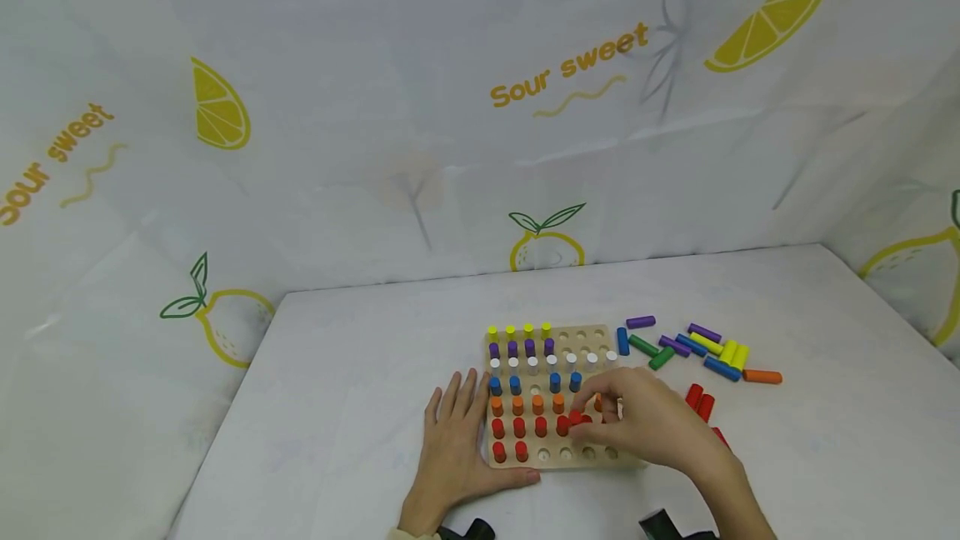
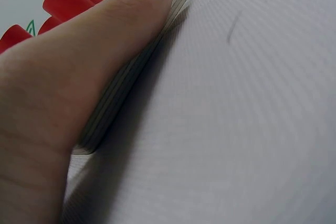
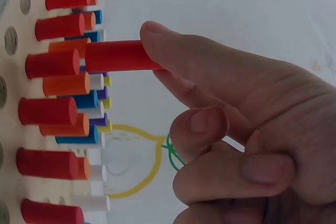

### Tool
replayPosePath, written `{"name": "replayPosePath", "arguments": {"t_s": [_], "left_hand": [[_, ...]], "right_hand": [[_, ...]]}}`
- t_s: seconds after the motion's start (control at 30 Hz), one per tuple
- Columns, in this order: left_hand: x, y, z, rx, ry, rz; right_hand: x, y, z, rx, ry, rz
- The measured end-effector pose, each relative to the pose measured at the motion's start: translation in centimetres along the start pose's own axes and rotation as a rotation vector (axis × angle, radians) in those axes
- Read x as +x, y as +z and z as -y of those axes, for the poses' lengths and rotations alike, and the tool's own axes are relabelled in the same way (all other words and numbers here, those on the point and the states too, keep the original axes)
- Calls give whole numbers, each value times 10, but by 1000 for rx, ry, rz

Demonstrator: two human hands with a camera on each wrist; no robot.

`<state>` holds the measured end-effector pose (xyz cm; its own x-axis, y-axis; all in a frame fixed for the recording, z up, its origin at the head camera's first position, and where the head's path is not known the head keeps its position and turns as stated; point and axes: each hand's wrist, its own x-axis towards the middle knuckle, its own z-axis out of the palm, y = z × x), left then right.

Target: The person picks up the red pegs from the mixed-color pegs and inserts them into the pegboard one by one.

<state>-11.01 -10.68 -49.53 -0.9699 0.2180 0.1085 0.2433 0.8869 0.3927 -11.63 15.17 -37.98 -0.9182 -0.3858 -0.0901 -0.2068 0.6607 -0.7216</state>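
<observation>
A wooden pegboard (image 1: 628, 458) stands on the white table with rows of yellow, purple, white, blue, orange and red pegs. My left hand (image 1: 453, 448) lies with straight fingers along the board's left side, its thumb (image 2: 121, 22) against the front edge. Over the board's right half, my right hand (image 1: 652, 419) pinches a red peg (image 3: 118, 56) by one end between thumb and index finger. That peg is above the board, close to the standing red pegs (image 3: 47, 111). Part of the board's right side is hidden behind the right hand.
Loose pegs lie right of the board: purple (image 1: 641, 322), green (image 1: 642, 346), blue (image 1: 622, 341), yellow (image 1: 740, 357), orange (image 1: 762, 377) and red (image 1: 705, 407). A white sheet with lemon prints (image 1: 547, 250) hangs behind the table.
</observation>
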Motion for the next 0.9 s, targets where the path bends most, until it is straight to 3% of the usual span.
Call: {"name": "replayPosePath", "arguments": {"t_s": [0.47,0.9], "left_hand": [[0,0,1,0,7,-9],[0,2,3,6,13,-22]], "right_hand": [[11,21,2,50,-78,84],[15,36,3,47,-57,89]]}}
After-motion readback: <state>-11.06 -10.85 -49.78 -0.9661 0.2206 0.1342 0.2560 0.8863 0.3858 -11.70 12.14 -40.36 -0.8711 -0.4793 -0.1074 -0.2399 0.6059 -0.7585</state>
